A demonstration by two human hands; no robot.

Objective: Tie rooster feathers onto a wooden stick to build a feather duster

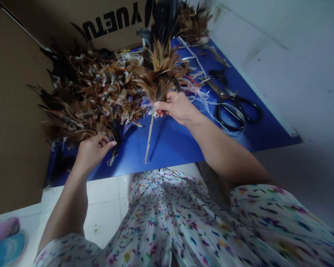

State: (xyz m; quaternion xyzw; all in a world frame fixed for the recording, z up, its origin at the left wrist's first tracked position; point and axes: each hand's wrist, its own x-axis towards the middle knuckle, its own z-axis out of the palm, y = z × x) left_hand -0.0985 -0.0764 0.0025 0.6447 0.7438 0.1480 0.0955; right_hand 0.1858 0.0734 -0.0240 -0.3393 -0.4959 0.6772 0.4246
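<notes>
My right hand (174, 107) is closed around the base of a feather duster (163, 61), brown and black feathers fanning upward from it. Below the grip its thin wooden stick (149, 142) slants down over the blue tabletop (169, 148). At the front left, my left hand (96, 152) has thumb and fingers pinched together beside a small bunch of black feathers (116, 137) with a pale tied end. The fingers appear closed on that bunch, though their inner side is partly hidden. A large heap of brown feather bunches (97, 92) covers the table's left and middle.
Black-handled scissors (233, 104) lie on the right, tangled with white plastic ribbon (202, 94). Another feather bunch (195, 22) lies at the back right. A cardboard box (111, 22) stands behind, another cardboard panel (13, 111) at left, and a wall (295, 66) at right.
</notes>
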